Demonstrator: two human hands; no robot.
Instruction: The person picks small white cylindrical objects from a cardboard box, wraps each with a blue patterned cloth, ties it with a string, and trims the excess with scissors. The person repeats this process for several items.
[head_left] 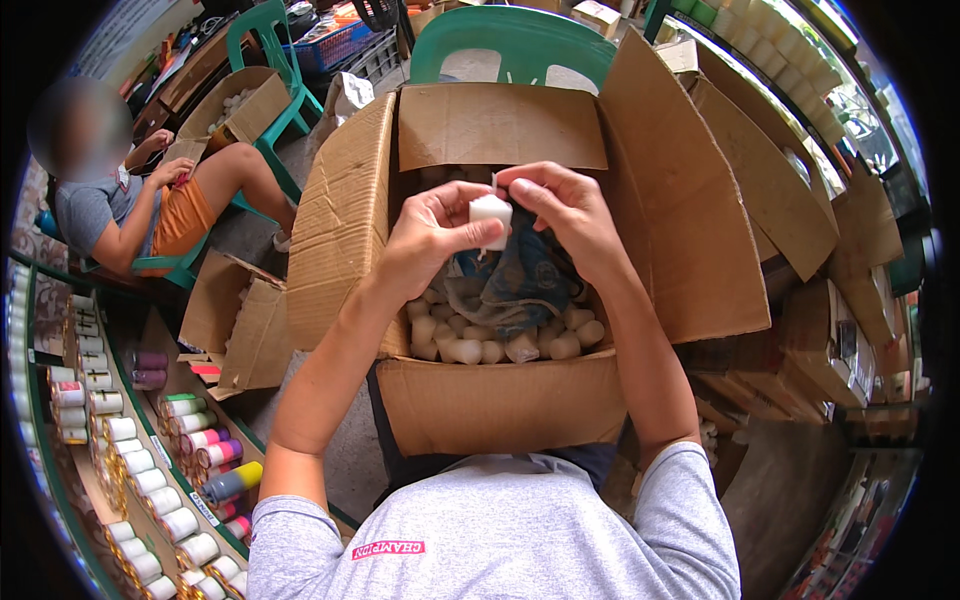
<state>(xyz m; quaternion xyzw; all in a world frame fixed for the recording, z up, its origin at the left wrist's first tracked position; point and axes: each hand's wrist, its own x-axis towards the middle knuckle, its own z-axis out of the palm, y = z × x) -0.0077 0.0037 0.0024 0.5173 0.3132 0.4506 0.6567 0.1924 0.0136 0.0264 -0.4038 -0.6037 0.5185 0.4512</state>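
Note:
My left hand (432, 225) grips a small white cylindrical candle (490, 218) between thumb and fingers above an open cardboard box (500, 405). My right hand (565, 210) has thumb and forefinger closed at the short wick standing up from the candle's top. Inside the box, below both hands, several pale candles (465, 349) lie piled around a crumpled blue and grey cloth (515, 295).
A co-worker (130, 210) sits at left on a green chair, hands at a small object. Another green chair (510, 40) stands behind my box. More cardboard boxes (240, 325) surround me. Racks of candles (150, 480) line the lower left and upper right (760, 50).

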